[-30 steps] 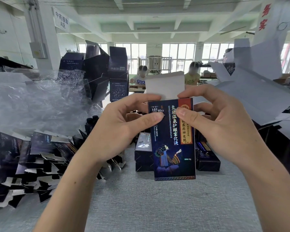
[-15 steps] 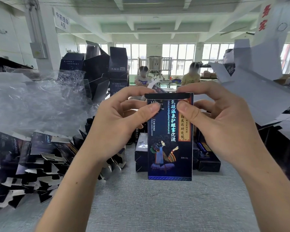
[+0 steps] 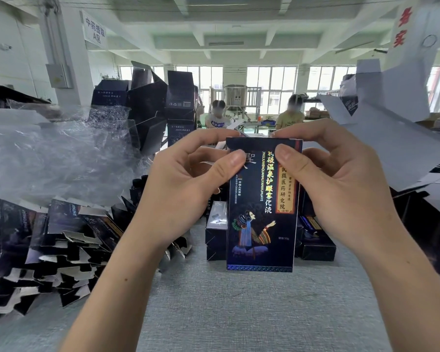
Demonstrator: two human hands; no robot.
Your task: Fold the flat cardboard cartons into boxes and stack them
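One box (image 3: 262, 224) pinched by left hand (image 3: 186, 189) and right hand (image 3: 341, 189), flat cartons (image 3: 48, 245) leftward, finished boxes (image 3: 318, 246) half-hidden behind.

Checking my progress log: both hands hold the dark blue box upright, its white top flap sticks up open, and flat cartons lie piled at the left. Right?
Not quite. In the head view the top flap is folded down over the box, not sticking up open. The left hand and right hand do hold it upright, with flat cartons piled at the left.

Both hands — left hand (image 3: 186, 189), right hand (image 3: 341, 184) — grip carton (image 3: 261, 224).
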